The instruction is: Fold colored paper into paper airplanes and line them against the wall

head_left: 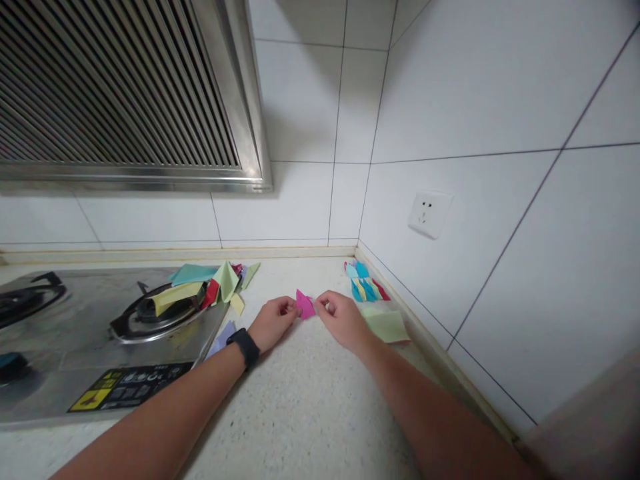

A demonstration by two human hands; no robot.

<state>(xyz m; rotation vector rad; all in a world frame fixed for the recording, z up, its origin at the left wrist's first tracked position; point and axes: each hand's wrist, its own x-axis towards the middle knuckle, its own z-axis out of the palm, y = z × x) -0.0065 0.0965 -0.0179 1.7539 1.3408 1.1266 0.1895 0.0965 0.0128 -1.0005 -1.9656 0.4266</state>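
Note:
A small piece of folded magenta paper (pixel 305 305) is between my hands, just over the speckled countertop (pixel 300 400). Its left edge is pinched by the thumb and fingers of my left hand (pixel 274 321), which has a black watch on the wrist. Close to the paper's right edge, the fingertips of my right hand (pixel 343 317) are pressed together in a pinch, and the part they grip is too small to make out. Right of that hand lies a flat pale green sheet (pixel 387 325). Behind it sit several small folded paper pieces (pixel 366 289) in blue, yellow and red.
On the left is a steel gas stove (pixel 65 340), with crumpled coloured papers (pixel 195 287) over its right burner. A lilac paper (pixel 221 339) lies beside my watch. Overhead at left hangs a range hood (pixel 260 133). The tiled right wall carries a socket (pixel 430 213).

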